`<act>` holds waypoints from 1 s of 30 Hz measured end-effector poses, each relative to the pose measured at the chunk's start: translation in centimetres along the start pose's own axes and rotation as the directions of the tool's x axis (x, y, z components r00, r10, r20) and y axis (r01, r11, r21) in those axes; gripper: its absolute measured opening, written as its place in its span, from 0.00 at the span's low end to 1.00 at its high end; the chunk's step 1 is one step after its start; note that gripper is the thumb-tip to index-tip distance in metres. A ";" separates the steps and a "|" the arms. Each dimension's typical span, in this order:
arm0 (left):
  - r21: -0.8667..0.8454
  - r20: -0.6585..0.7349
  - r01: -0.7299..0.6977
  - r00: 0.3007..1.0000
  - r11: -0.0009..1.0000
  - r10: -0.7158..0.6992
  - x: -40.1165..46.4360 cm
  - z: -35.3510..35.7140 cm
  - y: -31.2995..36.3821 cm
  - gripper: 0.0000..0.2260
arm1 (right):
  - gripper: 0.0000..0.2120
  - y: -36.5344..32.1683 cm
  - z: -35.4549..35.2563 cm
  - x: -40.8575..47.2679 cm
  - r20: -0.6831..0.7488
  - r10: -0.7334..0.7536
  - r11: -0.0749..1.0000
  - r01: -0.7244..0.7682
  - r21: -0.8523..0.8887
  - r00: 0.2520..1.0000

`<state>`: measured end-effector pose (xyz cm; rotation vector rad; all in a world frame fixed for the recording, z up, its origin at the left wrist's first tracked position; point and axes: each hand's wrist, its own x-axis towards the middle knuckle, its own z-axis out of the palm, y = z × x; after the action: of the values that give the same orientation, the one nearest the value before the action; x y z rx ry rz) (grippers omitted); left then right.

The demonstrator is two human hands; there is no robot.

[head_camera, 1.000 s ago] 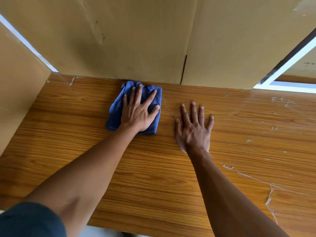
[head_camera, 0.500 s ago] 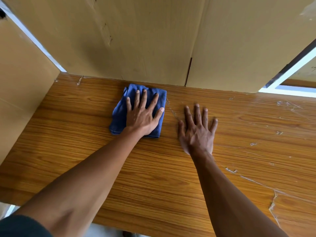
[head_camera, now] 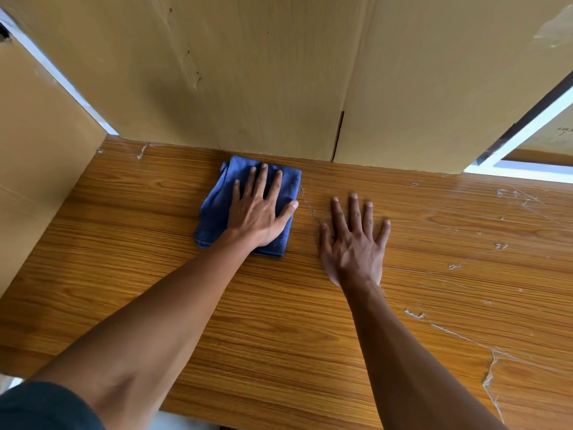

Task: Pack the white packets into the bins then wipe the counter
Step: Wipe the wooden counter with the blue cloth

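Note:
A folded blue cloth (head_camera: 217, 209) lies on the wood-grain counter (head_camera: 279, 321), close to the foot of the cardboard box at the back. My left hand (head_camera: 260, 209) presses flat on the cloth with its fingers straight and spread. My right hand (head_camera: 353, 243) rests flat on the bare counter just right of the cloth, fingers spread, holding nothing. No white packets or bins are in view.
A large cardboard box (head_camera: 279, 72) stands along the back of the counter, and another cardboard box (head_camera: 40, 169) closes off the left side. The counter's laminate is cracked and chipped at the right (head_camera: 490, 377). A white window frame (head_camera: 527, 169) shows at the far right.
The cloth under my left hand has slid slightly back towards me, away from the box's foot. My right hand stays flat on the counter.

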<state>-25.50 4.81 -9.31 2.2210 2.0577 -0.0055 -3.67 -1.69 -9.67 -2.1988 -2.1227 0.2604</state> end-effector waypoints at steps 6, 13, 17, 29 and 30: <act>-0.037 0.019 0.023 1.000 0.999 -0.023 0.0 0.0 -0.6 0.31 | 0.32 0.0 0.0 0.0 0.008 0.002 1.000 -0.002 0.000 1.000; -0.077 -0.018 0.106 0.994 0.991 -0.108 2.5 -0.3 0.2 0.29 | 0.31 -0.1 0.1 0.3 0.009 0.001 1.000 0.000 -0.008 1.000; -0.102 -0.033 0.125 0.991 0.987 -0.128 1.7 -0.3 0.6 0.32 | 0.31 0.0 -0.1 -0.1 0.006 0.002 1.000 -0.002 0.001 1.000; -0.045 0.000 0.009 1.000 0.999 -0.009 2.1 -0.2 0.6 0.35 | 0.32 0.0 -0.1 -0.1 0.012 -0.005 1.000 0.005 -0.003 1.000; -0.043 0.004 -0.016 1.000 0.999 0.016 1.5 -0.3 0.5 0.35 | 0.32 0.0 -0.1 -0.1 0.014 -0.005 1.000 0.005 0.002 1.000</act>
<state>-24.91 6.27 -9.10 2.2100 2.0180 0.0349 -3.70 -1.81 -9.54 -2.1967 -2.1332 0.2780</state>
